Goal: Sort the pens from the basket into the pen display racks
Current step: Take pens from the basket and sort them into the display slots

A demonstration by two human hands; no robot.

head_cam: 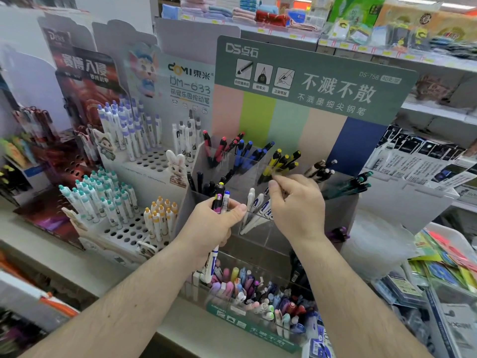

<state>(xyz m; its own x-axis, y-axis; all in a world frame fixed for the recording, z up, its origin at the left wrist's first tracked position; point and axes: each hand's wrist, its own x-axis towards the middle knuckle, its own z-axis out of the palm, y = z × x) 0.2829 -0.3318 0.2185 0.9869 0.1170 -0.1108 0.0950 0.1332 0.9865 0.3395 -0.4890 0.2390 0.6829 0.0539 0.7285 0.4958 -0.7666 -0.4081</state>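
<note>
Person's left hand (215, 223) has its fingers curled round a small bunch of pens (220, 200), tips up, long axes near upright, right in front of the clear rack (258, 166). Right hand (296, 202) is further in, fingers pinched together at the yellow pens (282, 161) slot on the far right side; can't tell if there's actually a pen in that pinch. The bunch sits just left of the right hand, so I'd guess the right one plucks the next pen sideways from it. No basket visible that I can make out.

Folded towels (222, 11) and, apparently, packaged goods (402, 24) line shelves.
</note>
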